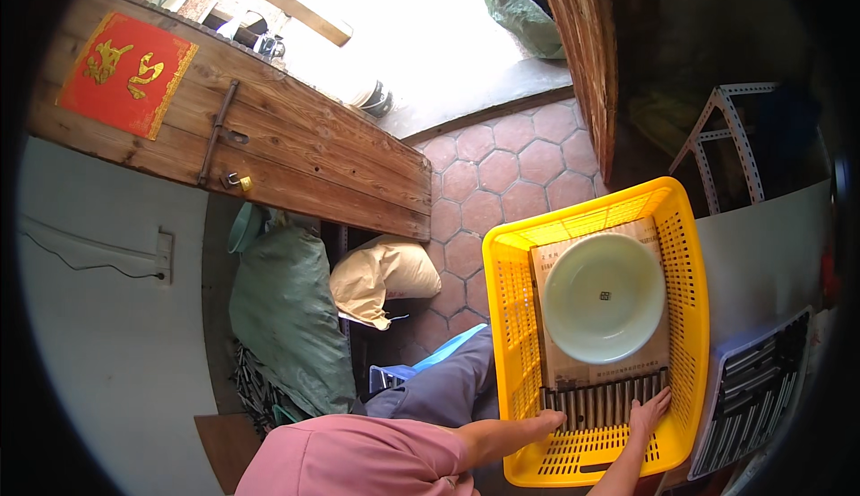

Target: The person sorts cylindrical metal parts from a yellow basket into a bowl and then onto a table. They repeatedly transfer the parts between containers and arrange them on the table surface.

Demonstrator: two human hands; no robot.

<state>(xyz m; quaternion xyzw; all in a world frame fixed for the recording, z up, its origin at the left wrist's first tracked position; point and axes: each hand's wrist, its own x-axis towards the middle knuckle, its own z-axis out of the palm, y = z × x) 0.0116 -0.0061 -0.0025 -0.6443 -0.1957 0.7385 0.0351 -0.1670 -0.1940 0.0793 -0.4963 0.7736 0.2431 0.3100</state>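
Observation:
A row of several short metal tubes (pixel 598 404) lies side by side at the near end of a yellow plastic basket (pixel 503 326). My left hand (pixel 548 422) is closed at the left end of this row. At the right end, my right hand (pixel 649 412) presses against the tubes, its thumb over them and its fingers reaching toward the basket's wall. Beyond the tubes lies a brown cardboard box (pixel 573 370) with dark print. On it rests a pale green round basin (pixel 602 299) with a small dark mark in its middle.
A blue-white tray (pixel 726 388) of metal rods stands right of the basket. On the left are a green sack (pixel 291 317), a tan paper sack (pixel 385 276) and a wooden door (pixel 331 160) with a padlock. A metal frame (pixel 726 142) stands back right, beyond hexagonal floor tiles (pixel 502 173).

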